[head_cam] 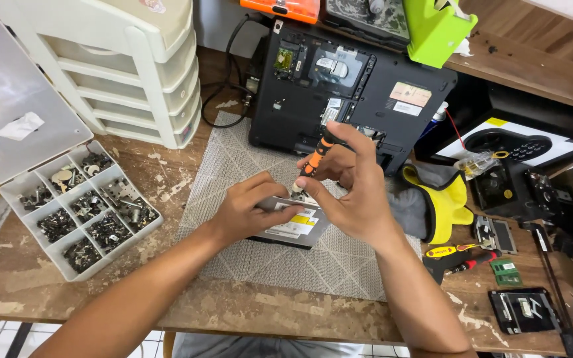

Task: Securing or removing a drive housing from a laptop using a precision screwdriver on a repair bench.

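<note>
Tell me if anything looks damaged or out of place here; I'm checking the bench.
The wooden table is worn, its surface flaking in pale patches. The laptop lies upside down with compartments uncovered. Small parts lie loose at the right, a green memory module among them.

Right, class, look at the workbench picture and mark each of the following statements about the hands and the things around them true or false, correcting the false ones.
1. The right hand holds an orange-and-black screwdriver. True.
2. The left hand rests on a flat silver optical drive. True.
3. The compartment box of screws lies to the right of the hands. False: it lies to their left, lid open.
4. The black laptop lies with its underside up, behind the hands. True.
5. The optical drive lies on bare wood. False: it lies on a grey woven mat.
6. The yellow-and-grey glove is worn on the left hand. False: it lies on the table, and both hands are bare.
</note>
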